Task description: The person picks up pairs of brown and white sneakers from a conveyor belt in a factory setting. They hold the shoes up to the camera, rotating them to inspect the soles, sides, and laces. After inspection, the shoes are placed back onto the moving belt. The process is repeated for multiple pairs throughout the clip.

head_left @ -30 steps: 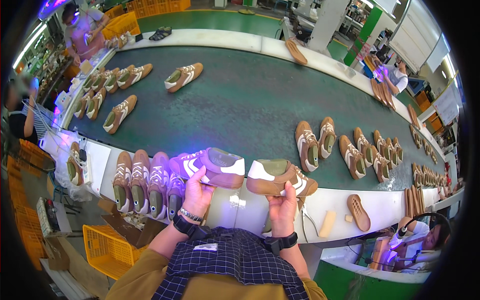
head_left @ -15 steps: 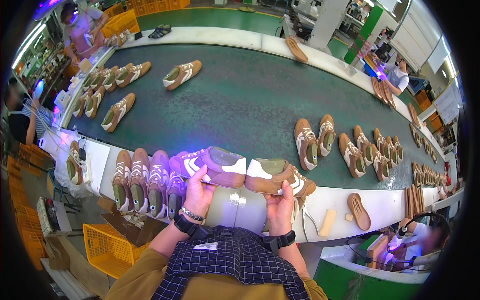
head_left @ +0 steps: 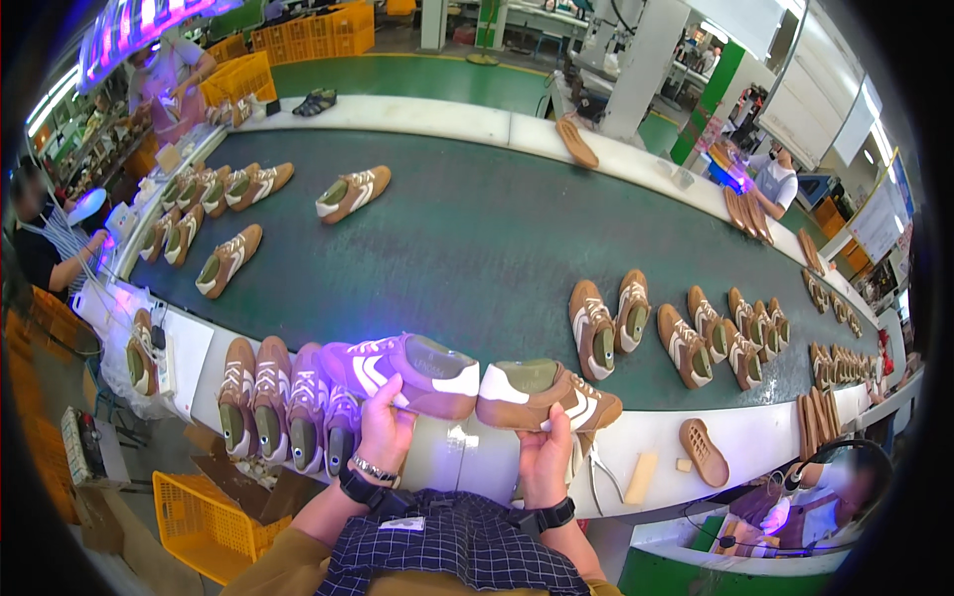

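My left hand [head_left: 386,427] is closed on a brown sneaker [head_left: 422,372] with white stripes, tinted purple by the light at its toe end. In my right hand [head_left: 546,462] is a matching sneaker [head_left: 532,397], gripped by its lower side with the thumb against it. Both are held level above the white ledge, toes pointing outward and white heel patches almost meeting. To the left, several laced sneakers [head_left: 270,397] stand in a row on the ledge, close to the left-hand shoe. Metal pliers [head_left: 604,477] lie beside my right hand.
A dark green conveyor belt [head_left: 447,258] carries more sneakers [head_left: 593,333] on both sides. A loose sole [head_left: 704,452] and a tan block [head_left: 641,478] rest on the white ledge at right. An orange crate [head_left: 204,526] stands low at left. Other people work around the line.
My view has tipped upward slightly, so the belt and shoes appear lower in the picture. Both hands keep the two sneakers heel to heel, with little visible change in grip.
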Demonstrator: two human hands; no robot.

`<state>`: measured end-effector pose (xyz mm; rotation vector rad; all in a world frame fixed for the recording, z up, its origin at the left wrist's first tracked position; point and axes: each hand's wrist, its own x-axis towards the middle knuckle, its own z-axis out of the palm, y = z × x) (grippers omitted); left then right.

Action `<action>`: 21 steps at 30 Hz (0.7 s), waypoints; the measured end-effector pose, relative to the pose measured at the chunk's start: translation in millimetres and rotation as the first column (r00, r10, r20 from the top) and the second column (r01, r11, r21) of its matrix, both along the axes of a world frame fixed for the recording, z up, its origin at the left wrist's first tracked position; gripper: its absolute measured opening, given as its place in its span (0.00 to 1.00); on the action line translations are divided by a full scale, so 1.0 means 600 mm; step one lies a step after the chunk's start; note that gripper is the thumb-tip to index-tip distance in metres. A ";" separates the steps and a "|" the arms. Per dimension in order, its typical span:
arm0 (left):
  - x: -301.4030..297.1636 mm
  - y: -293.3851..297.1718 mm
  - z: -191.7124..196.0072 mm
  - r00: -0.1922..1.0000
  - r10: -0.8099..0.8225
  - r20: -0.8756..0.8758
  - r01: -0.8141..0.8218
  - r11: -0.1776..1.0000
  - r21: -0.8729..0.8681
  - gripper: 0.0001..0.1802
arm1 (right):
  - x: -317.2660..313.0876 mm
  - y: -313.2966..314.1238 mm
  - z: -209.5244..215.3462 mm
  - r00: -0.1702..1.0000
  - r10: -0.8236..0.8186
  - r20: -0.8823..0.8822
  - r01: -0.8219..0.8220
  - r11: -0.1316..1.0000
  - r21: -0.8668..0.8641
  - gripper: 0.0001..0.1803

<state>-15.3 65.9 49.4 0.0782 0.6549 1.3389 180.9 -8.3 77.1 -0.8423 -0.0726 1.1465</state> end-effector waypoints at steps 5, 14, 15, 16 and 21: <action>0.003 0.001 0.041 1.000 -0.001 0.013 -0.001 0.994 0.111 0.22 | 0.003 0.005 0.027 0.993 -0.065 0.094 0.059 0.996 0.066 0.22; 0.011 -0.007 0.126 0.983 0.092 -0.160 -0.044 0.957 0.286 0.25 | 0.012 0.000 0.075 0.971 -0.137 0.198 0.102 0.979 0.175 0.23; 0.011 -0.007 0.129 0.981 0.097 -0.165 -0.044 0.954 0.295 0.25 | 0.012 -0.001 0.078 0.965 -0.140 0.222 0.101 0.979 0.178 0.23; 0.011 -0.007 0.132 0.980 0.102 -0.171 -0.045 0.951 0.305 0.25 | 0.012 -0.001 0.081 0.958 -0.143 0.247 0.100 0.979 0.180 0.22; 0.008 -0.007 0.121 0.975 0.093 -0.199 -0.026 0.948 0.318 0.25 | 0.013 0.000 0.089 0.950 -0.142 0.279 0.093 0.979 0.179 0.22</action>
